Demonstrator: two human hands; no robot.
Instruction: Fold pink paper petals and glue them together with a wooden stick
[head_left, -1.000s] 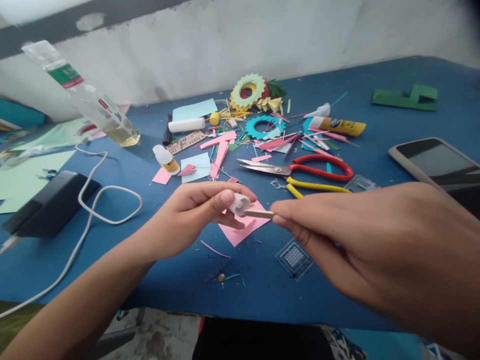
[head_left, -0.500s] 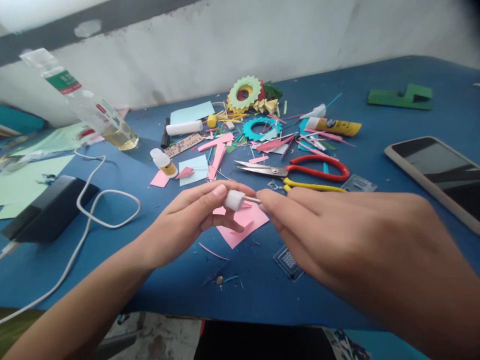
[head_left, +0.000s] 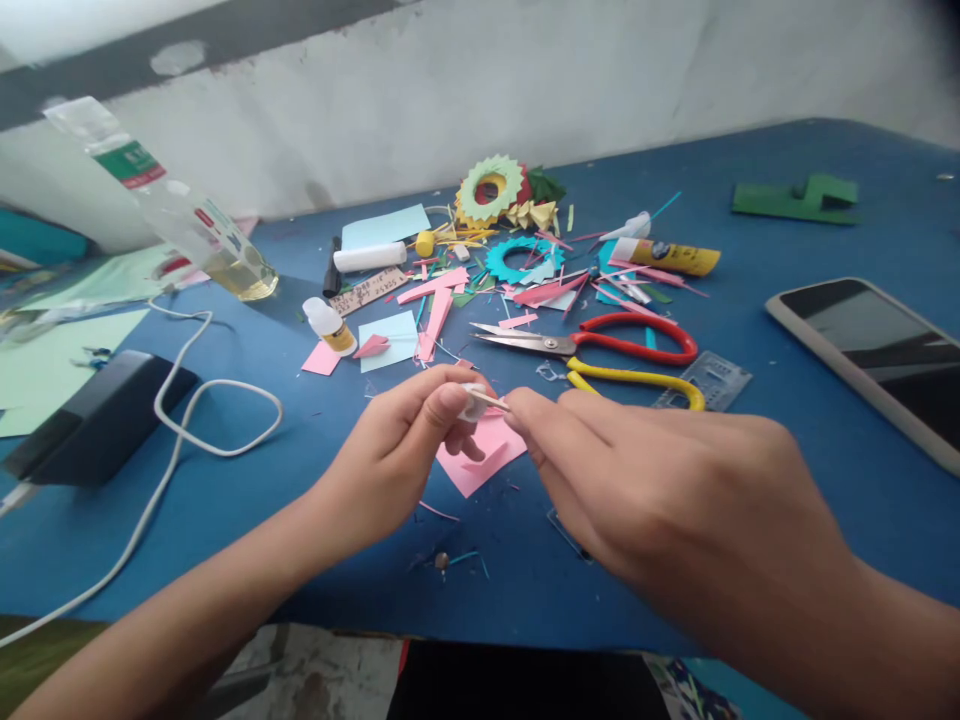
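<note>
White piece (head_left: 474, 404), over pink paper (head_left: 480, 470) | left hand (head_left: 397, 430): grip clamped on it | right hand (head_left: 630, 480): grip pinching thin stick (head_left: 491, 401) | step, apparently: stick worked against piece | next move calls for steadiness

Phone (head_left: 862, 350) cut off at right, stick (head_left: 490, 400) partly hidden

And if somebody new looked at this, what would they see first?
Probably the two hands in the middle: the left hand holds a small white piece, and the right hand pinches a thin stick up to it. Next, the scissors with red and yellow handles, lying just beyond them. Then the bright toothed paper ring in pale green, at the back near the wall.
</note>
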